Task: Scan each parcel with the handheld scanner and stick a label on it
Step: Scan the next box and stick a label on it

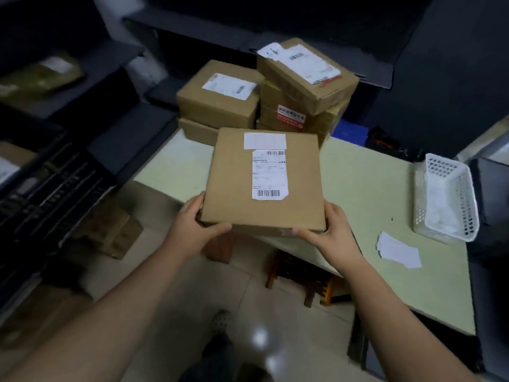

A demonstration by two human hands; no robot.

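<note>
Pale green table is sitting in a dim storeroom, with dark shelving all round. Head view: parcel is overhanging the table's near edge at frame centre, shipping sheet facing up. Left hand is wrapping its 7 o'clock corner and right hand its 5 o'clock corner, thumbs lying along the front edge. It's flat, stiff cardboard and probably light, so corner holds are suiting it. Stack at 12, basket at 3, labels at 4. Scanner isn't showing.
</note>
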